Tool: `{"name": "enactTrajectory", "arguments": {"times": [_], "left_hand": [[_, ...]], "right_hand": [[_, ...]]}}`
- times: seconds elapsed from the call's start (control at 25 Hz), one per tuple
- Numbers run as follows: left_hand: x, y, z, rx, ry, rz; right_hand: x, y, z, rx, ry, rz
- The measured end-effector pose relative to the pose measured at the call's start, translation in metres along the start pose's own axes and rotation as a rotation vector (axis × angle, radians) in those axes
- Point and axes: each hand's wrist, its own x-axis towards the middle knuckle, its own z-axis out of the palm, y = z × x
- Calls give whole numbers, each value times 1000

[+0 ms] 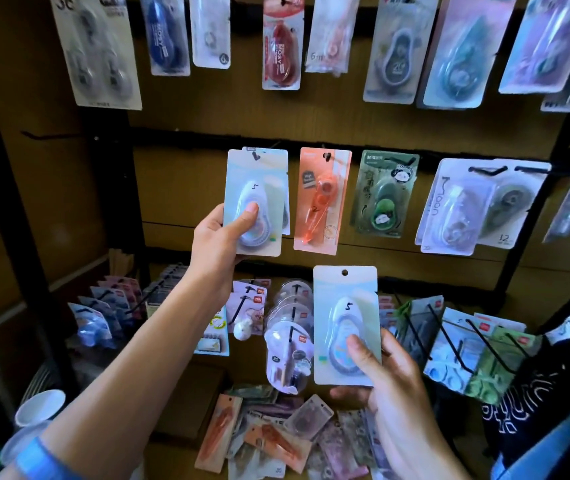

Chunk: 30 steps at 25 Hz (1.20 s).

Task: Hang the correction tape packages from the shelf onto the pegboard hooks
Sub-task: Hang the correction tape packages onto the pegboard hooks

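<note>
A: Step? Grips?
B: Left hand (217, 244) clasps pale pkg (254, 202) up at middle-row hook (255, 154), prob. threaded already. Right hand (385, 372) clasps second pkg (345, 323) below.
A: Next?
B: Let go left, line second's hole onto same hook.

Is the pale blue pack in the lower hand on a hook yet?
No, it is off. The right hand holds the pale blue pack below the hooks, and its hang hole is empty.
</note>
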Motion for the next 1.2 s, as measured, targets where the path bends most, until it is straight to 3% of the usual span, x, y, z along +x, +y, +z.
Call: {"name": "enactTrajectory", "arguments": {"times": [0.44,0.56,0.72,1.2], "left_hand": [[-8,23,-19,-29,-43,218],[0,39,-40,-123,50,219],[15,40,-70,12,182,127],[28,40,-76,-25,224,204]], "right_hand": [[6,1,18,21,-56,18],[5,2,36,25,-92,11],[2,6,48,29,-112,34],[1,7,46,33,-85,65]]}}
